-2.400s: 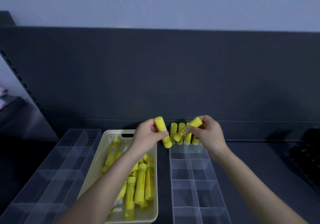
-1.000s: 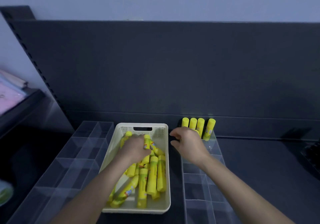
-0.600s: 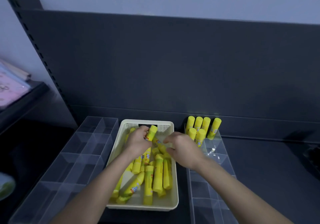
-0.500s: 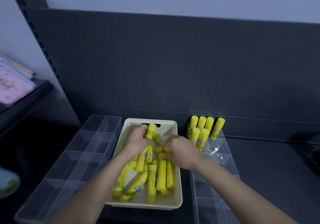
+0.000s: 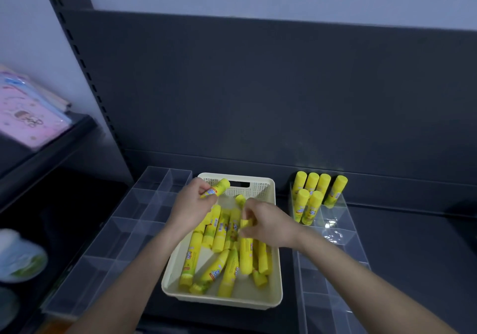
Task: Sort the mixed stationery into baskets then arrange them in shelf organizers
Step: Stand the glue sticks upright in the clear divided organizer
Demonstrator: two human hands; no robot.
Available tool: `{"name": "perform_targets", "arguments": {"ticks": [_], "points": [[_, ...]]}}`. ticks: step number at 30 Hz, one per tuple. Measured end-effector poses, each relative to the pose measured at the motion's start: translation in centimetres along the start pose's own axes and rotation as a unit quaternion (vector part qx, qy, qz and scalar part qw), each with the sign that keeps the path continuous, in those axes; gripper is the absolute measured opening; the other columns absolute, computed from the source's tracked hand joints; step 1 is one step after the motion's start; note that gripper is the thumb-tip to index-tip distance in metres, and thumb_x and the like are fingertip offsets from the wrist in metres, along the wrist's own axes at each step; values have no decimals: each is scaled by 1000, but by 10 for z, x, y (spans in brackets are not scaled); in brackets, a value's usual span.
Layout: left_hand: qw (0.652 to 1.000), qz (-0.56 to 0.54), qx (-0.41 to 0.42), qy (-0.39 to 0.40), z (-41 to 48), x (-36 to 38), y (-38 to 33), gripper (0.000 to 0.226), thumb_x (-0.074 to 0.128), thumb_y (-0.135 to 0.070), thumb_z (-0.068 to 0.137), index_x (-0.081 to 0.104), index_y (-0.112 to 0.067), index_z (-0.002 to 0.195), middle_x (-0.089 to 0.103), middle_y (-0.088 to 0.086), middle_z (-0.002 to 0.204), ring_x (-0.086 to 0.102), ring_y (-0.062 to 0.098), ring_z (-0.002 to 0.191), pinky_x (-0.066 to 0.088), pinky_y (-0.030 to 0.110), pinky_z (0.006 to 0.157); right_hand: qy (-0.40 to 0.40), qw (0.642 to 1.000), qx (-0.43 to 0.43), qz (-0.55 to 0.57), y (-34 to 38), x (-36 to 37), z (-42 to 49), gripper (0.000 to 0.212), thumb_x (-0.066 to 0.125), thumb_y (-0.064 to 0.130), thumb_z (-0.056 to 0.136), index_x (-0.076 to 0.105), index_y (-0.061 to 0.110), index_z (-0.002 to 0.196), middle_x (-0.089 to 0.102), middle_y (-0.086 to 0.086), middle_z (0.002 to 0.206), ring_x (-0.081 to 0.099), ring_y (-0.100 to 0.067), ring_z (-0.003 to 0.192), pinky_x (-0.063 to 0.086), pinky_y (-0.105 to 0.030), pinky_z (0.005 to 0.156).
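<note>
A cream basket [image 5: 268, 301] on the dark shelf holds several yellow glue sticks [image 5: 222, 269] lying loose. My left hand [image 5: 189, 208] is over the basket's far left part and grips one yellow glue stick [image 5: 219, 187], its cap pointing up and right. My right hand [image 5: 265, 222] reaches into the basket from the right, its fingers curled round another glue stick [image 5: 240, 200] among the pile. Right of the basket, a clear organizer [image 5: 335, 233] has several glue sticks [image 5: 313, 194] standing upright in its far compartment.
A second clear divided organizer [image 5: 124, 230] lies left of the basket. The shelf's dark back panel [image 5: 258, 96] rises behind. On a side shelf at left lie pink packets [image 5: 28, 116]. A blurred white and green item [image 5: 20, 256] sits at the lower left.
Both hands left the organizer, where two more sticks now stand, and moved into the basket. The left hand lifted a stick; the right hand closed on another. The view shifted left.
</note>
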State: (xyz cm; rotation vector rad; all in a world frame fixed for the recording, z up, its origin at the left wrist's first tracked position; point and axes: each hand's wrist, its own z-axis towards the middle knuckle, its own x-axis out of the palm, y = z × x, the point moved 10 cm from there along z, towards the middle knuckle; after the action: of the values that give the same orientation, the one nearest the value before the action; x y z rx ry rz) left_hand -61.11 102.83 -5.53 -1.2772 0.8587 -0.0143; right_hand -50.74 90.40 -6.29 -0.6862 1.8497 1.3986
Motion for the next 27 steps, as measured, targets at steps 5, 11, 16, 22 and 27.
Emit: {"name": "perform_targets", "arguments": {"ticks": [5, 11, 16, 22, 27], "points": [[999, -1, 52, -13, -3, 2, -30, 15, 74, -17, 79, 68, -23, 92, 65, -6, 95, 61, 12, 85, 42, 23, 68, -117, 946, 64, 296, -31, -34, -19, 17, 62, 15, 89, 46, 20, 87, 52, -4, 78, 53, -18, 66, 51, -34, 57], [994, -42, 104, 0, -8, 25, -77, 29, 80, -19, 72, 57, -29, 86, 64, -1, 80, 61, 9, 68, 48, 22, 59, -230, 840, 95, 483, -68, -84, -62, 6, 49, 18, 98, 49, 12, 96, 63, -14, 83, 51, -20, 51, 41, -26, 43], [980, -70, 172, 69, -15, 68, -126, 23, 70, -14, 81, 59, -27, 96, 63, 3, 81, 61, 24, 72, 52, 47, 73, -284, 815, 130, 488, -104, -121, -103, 20, 61, 20, 91, 49, 6, 86, 67, -19, 79, 56, -20, 47, 43, -28, 41], [971, -52, 202, 112, -17, 126, -166, 28, 75, -18, 76, 53, -29, 88, 68, -6, 82, 64, 18, 73, 54, 40, 72, -300, 781, 193, 513, -149, -139, -137, 9, 54, -1, 88, 62, 2, 89, 62, -13, 65, 64, -19, 58, 51, -22, 47], [957, 22, 237, 167, -22, 176, -190, 27, 77, -25, 71, 56, -33, 86, 66, -9, 78, 61, 11, 69, 50, 30, 65, -352, 839, 232, 344, -174, -159, -155, 4, 66, 10, 79, 63, 12, 80, 66, 0, 63, 67, -19, 56, 36, -19, 38]]}}
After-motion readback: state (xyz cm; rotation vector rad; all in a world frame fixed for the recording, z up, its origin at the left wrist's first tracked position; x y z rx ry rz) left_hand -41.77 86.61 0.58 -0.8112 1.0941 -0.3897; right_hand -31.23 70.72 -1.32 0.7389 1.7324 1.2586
